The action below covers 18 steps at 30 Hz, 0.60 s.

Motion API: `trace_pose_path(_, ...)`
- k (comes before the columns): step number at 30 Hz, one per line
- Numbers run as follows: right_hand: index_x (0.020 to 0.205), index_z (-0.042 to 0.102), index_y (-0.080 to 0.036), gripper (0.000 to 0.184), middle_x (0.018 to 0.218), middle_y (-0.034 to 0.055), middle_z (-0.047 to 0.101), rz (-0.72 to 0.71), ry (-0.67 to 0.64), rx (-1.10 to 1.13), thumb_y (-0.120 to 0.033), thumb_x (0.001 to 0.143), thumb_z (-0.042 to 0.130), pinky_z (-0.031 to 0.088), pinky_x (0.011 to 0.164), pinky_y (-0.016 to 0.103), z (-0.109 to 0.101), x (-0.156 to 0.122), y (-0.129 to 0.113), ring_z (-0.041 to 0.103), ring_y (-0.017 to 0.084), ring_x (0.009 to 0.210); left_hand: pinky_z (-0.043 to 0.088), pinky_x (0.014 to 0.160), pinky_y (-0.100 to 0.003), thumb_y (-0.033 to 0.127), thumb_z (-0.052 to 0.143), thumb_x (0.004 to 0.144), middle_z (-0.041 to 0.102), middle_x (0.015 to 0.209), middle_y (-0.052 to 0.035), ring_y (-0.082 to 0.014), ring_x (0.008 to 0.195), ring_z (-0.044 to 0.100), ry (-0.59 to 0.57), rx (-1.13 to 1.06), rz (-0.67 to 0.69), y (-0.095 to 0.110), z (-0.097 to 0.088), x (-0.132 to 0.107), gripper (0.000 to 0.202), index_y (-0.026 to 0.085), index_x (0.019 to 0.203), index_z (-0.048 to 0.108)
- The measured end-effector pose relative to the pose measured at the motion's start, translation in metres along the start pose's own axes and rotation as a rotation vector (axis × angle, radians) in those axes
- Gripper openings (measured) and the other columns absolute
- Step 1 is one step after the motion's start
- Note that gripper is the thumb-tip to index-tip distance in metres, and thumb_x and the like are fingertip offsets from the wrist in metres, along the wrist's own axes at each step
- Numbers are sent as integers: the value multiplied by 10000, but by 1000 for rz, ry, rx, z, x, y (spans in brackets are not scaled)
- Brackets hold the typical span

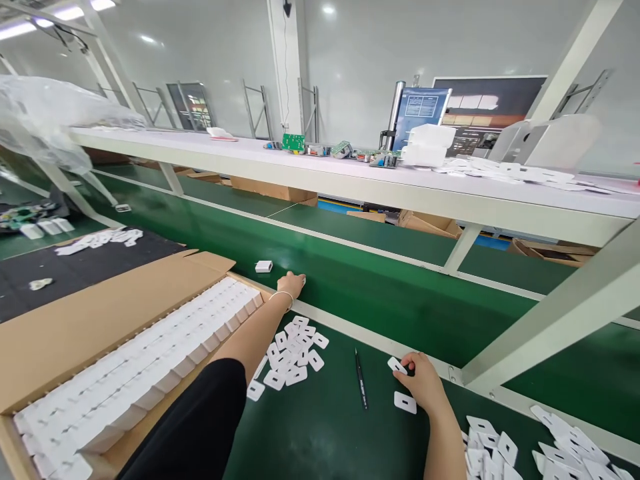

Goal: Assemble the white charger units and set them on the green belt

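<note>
My left hand (291,285) reaches over the white rail onto the green belt. Its fingers are closed around something mostly hidden; only a bit of white shows at the fingertips. A small white box-shaped adapter (263,267) lies on the belt just left of it. My right hand (423,381) pinches a white rounded plate with a small slot (397,365) by its edge. Below it, another slotted white plate (405,403) lies flat on the green table. Black tweezers (361,380) rest between my arms. A heap of slotted plates (295,353) lies under my left forearm.
An open cardboard box (115,300) with rows of white housings (150,353) stands at left. More white plates (490,447) are piled at lower right. A slanted white post (555,300) rises at right. Circuit boards (293,142) sit on the raised shelf (225,153).
</note>
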State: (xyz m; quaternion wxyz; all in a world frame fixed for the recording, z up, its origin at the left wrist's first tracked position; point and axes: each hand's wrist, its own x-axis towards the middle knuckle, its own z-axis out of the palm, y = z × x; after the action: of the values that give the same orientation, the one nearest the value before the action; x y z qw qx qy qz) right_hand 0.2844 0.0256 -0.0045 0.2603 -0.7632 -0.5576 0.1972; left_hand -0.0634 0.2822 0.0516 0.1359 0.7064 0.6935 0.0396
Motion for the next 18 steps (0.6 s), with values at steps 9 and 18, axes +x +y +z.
trace_pose_path(9, 726, 759, -215, 267, 778, 66, 710, -38, 42, 167, -455, 751, 645, 515, 670, 350, -4, -3, -9, 658, 240, 697, 586, 977, -430, 312, 531, 1058, 594, 1388, -146, -237, 1114, 675, 12, -598, 329, 69, -2, -60, 393, 184, 1425, 590)
trace_pose_path(18, 1006, 725, -209, 504, 849, 77, 742, -32, 366, 456, -679, 907, 573, 562, 742, 355, -55, -25, -59, 686, 239, 771, 476, 504, -249, 500, 271, 1045, 561, 777, -43, -129, 591, 490, -247, -1401, 499, 126, 3, -196, 566, 135, 1037, 703)
